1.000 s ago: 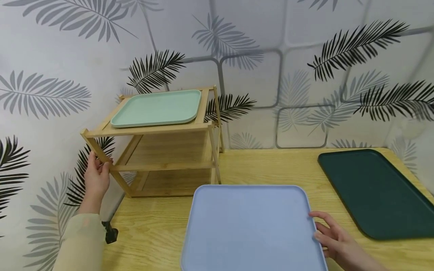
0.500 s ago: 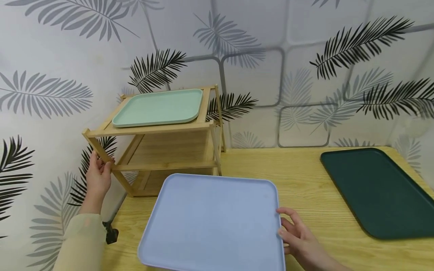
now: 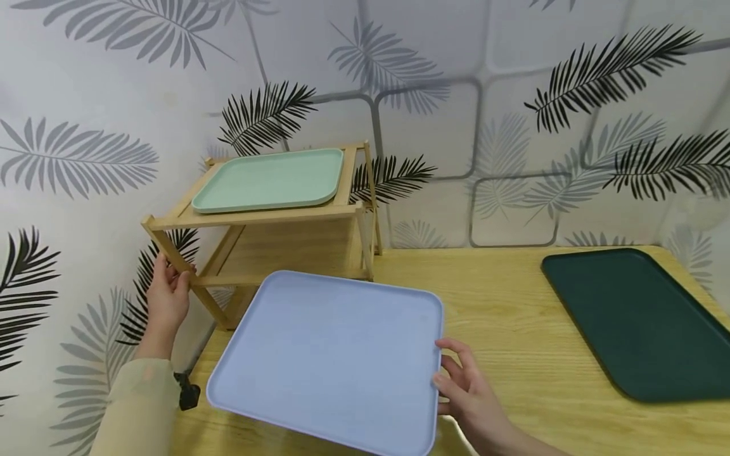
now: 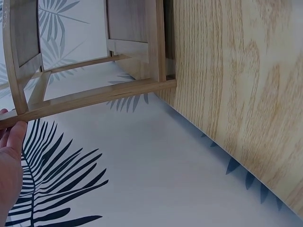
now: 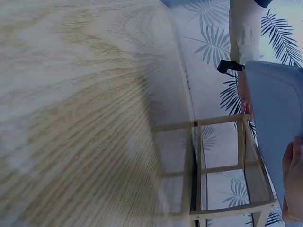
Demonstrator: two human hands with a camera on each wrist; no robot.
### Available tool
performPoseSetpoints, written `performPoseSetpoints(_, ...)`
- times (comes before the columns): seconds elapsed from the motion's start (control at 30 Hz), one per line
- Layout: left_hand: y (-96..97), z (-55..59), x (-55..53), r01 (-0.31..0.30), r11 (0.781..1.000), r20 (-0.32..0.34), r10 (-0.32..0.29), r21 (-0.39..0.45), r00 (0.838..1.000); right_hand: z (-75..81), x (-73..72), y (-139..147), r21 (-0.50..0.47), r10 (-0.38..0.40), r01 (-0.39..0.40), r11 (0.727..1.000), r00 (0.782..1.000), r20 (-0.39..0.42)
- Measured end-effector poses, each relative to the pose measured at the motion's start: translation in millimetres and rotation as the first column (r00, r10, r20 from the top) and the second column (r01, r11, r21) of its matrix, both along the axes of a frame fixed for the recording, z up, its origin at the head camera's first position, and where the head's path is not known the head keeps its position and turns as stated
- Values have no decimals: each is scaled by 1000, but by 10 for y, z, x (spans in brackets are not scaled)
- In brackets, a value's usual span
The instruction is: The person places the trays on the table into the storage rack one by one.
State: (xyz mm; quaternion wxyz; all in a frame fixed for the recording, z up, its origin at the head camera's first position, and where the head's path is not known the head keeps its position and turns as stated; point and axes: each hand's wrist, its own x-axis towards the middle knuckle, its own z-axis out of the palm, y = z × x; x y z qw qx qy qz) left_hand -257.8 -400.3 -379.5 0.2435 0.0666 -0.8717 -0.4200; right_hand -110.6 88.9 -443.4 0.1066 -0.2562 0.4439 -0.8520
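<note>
My right hand (image 3: 470, 396) grips the right edge of a light blue tray (image 3: 336, 361), thumb on top and fingers under. The tray is tilted and raised over the table, its far edge overlapping the lower part of a wooden shelf rack (image 3: 274, 278) in the head view. In the right wrist view the tray (image 5: 274, 109) shows from below, above the tabletop. My left hand (image 3: 167, 297) holds the rack's front left leg near the middle shelf; the left wrist view shows its thumb against the wooden leg (image 4: 85, 99). A mint green tray (image 3: 270, 180) lies on the rack's top shelf.
A dark green tray (image 3: 639, 323) lies on the right of the wooden table (image 3: 490, 304). Patterned wall covering (image 3: 422, 126) rises behind and to the left. A small black device (image 3: 187, 391) sits at my left wrist.
The light blue tray has moved left and forward toward the rack with my right hand, turning slightly and tilting. My left hand has stayed on the rack's leg.
</note>
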Motion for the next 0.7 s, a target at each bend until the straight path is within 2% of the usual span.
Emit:
performPoseSetpoints(0.33,13,9,28,18,1000,-8,-18,-19,1000,129,-113,-244,125,-172,165,978,984,42)
performPoseSetpoints(0.5,18,30,43,17,1000,6,-16,-15,1000,158,-176,-370,149,-197,185,971,978,71)
performPoseSetpoints(0.7,0,59,53,44,999,26,-44,-17,999,156,-277,-463,165,-177,161,973,980,87)
